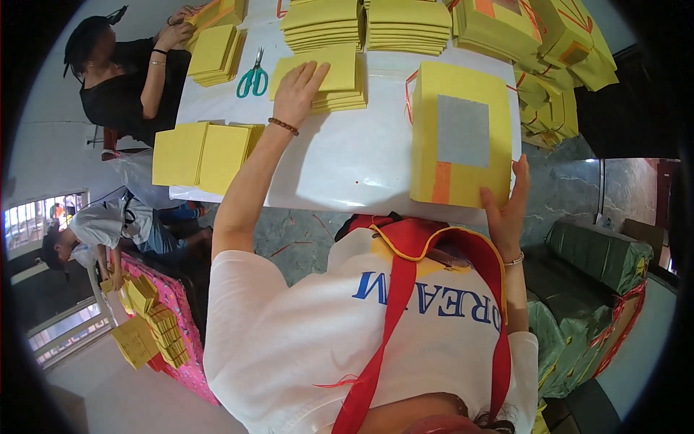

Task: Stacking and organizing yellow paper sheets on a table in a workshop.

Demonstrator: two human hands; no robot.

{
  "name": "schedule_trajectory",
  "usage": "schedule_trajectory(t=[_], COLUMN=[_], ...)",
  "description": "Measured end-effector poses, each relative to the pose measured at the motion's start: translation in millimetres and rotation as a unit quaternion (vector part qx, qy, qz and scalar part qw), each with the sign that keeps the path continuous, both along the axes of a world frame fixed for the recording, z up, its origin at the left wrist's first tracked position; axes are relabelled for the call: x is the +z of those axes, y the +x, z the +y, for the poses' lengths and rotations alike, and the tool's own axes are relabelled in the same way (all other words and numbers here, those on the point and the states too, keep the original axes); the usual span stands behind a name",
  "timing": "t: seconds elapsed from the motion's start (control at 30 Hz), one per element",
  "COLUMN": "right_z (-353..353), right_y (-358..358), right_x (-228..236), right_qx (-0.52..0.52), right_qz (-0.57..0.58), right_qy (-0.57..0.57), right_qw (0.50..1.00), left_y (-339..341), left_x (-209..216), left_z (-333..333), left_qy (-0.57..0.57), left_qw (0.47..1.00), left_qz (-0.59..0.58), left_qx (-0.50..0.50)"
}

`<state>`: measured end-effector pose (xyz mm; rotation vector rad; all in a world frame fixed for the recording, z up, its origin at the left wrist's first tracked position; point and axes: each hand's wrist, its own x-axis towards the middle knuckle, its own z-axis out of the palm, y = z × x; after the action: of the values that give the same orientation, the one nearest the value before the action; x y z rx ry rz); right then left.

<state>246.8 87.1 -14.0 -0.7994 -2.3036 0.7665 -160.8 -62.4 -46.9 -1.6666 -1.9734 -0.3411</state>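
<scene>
My left hand (298, 94) lies open and flat, fingers stretched, on top of a stack of yellow paper packets (336, 69) at the middle of the white-covered table. At the near right corner of the table stands a thick yellow paper bundle (463, 94) with a grey rectangle and an orange patch on its top. My right hand (508, 202) is at this bundle's near right corner. Its thumb is by the near edge and its fingers are stretched along the right side, spread apart. Teal-handled scissors (253, 81) lie left of my left hand.
More yellow stacks (322, 25) line the table's far side, and tied bundles (499, 25) fill the far right. Two packet stacks (181, 155) sit at the near left. One co-worker (123, 87) handles packets at the left; another sits by a pink-covered table (191, 325). Green wrapped packages (593, 253) stand right.
</scene>
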Motion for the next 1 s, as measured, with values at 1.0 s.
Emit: schedule_trajectory(t=[1.0], right_z=[16.2], right_y=[2.2], right_x=[7.5], right_qx=[0.046], right_qz=[-0.076], right_qy=[0.029], right_qw=[0.996], left_y=[-8.4], left_x=[-9.6], left_z=[-2.7], left_qy=[-0.239], left_qw=[0.955], left_qz=[-0.174], left_qx=[0.006])
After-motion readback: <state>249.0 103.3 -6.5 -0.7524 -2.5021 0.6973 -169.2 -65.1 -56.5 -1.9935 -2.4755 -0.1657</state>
